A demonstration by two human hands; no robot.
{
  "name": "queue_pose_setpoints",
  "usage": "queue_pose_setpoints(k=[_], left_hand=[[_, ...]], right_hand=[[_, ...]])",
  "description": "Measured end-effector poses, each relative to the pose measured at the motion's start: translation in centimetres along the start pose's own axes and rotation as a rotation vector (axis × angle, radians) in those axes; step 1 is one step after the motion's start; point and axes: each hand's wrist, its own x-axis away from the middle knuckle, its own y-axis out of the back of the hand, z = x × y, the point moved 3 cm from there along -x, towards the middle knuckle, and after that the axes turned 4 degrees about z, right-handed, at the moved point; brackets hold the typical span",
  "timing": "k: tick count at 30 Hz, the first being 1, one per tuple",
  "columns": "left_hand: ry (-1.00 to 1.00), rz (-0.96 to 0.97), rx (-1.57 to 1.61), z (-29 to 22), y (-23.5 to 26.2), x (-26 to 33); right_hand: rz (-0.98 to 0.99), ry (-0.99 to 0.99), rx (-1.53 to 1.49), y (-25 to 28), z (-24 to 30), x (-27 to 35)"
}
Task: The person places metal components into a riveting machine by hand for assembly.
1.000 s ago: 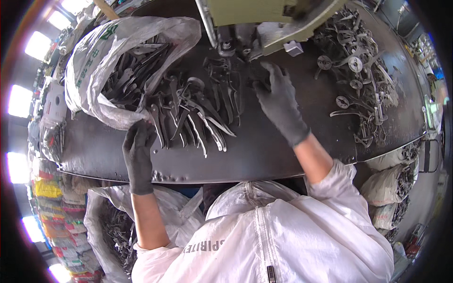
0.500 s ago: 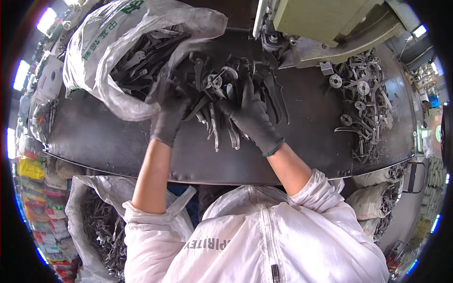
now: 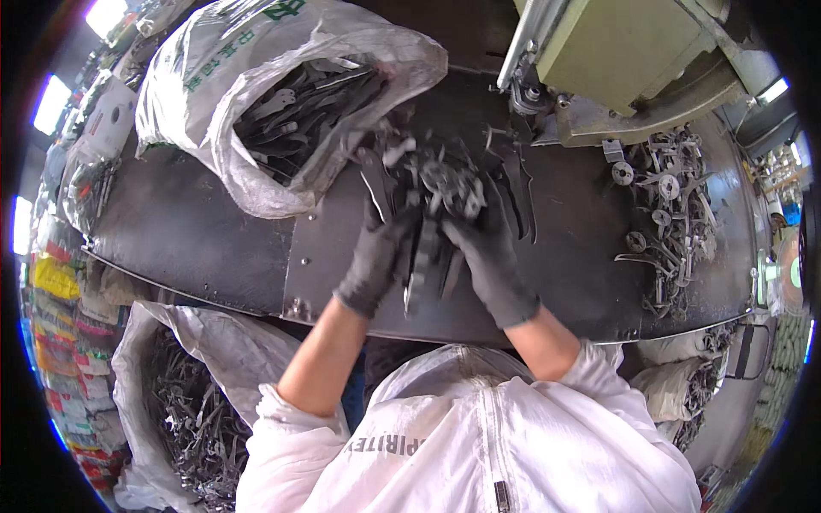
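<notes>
Over a dark desk (image 3: pixel 590 282), metal tool parts (image 3: pixel 446 184) are cupped between left hand (image 3: pixel 376 258) and right hand (image 3: pixel 489 261), grips half-curled around them, apparently against scattering.

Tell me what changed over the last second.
The left hand has moved right, away from the white bag; the right hand has come back from beside the green machine. Both now hold a motion-blurred bunch of metal parts, which lay on the table before. The pile at far right looks unchanged.
</notes>
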Motion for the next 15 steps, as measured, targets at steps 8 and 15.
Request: queue_pose_setpoints(k=[8, 15], left_hand=[[-0.153, -0.014, 0.002, -0.2, -0.9, 6.5], [-0.571, -0.124, -0.243, -9.1, 0.9, 13.8]], right_hand=[[-0.015, -0.007, -0.107, -0.8, 0.1, 7.0], [0.555, 0.116, -0.162, -10.9, 7.2, 8.3]])
